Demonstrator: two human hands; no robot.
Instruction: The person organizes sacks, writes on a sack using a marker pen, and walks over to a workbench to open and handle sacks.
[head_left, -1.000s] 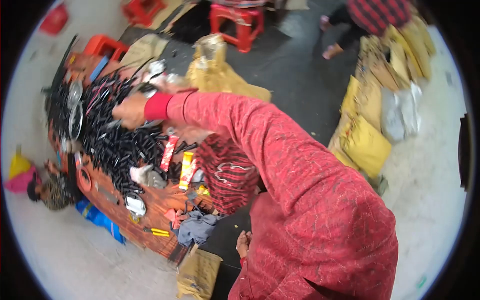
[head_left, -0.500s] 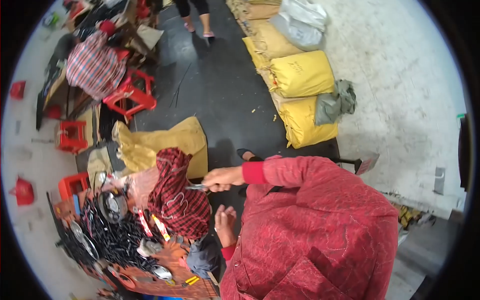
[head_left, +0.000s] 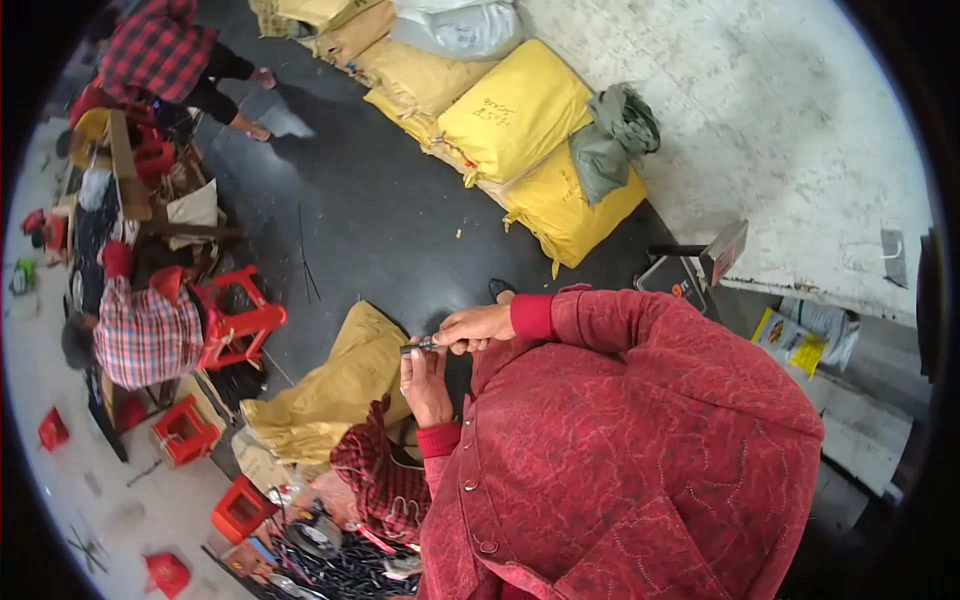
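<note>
Two bare hands meet near the centre of the frame. The right hand (head_left: 478, 327) is closed around a slim metal tool (head_left: 427, 345), whose outer end points left. The left hand (head_left: 427, 392) is upright just below, fingertips at a small dark piece (head_left: 407, 350) by that end (the exact tool type is too small to tell). Whether the left fingers pinch the piece or merely steady it cannot be told.

Handling, as a judgement: brace both hands together, set the piece square to the tool, and apply light, even pressure. Hold the left fingertips clear of the working end. A skewed piece could slip.

Surface: at the lower left, a heap of black pieces (head_left: 350, 560) lies beside a round dark dish (head_left: 315, 535); most of the support beneath is hidden. A red-and-black checked cloth (head_left: 378, 480) borders the heap, and a tan sack (head_left: 320, 400) lies above it.

Room: the dark floor (head_left: 370, 200) runs through the upper centre. Plump yellow sacks (head_left: 515, 108) line its right edge, against a pale stained wall (head_left: 760, 100). At the left, a seated co-worker in a plaid shirt (head_left: 150, 335) is beside a red plastic stool (head_left: 255, 325); another person (head_left: 160, 50) stands at the upper left.
</note>
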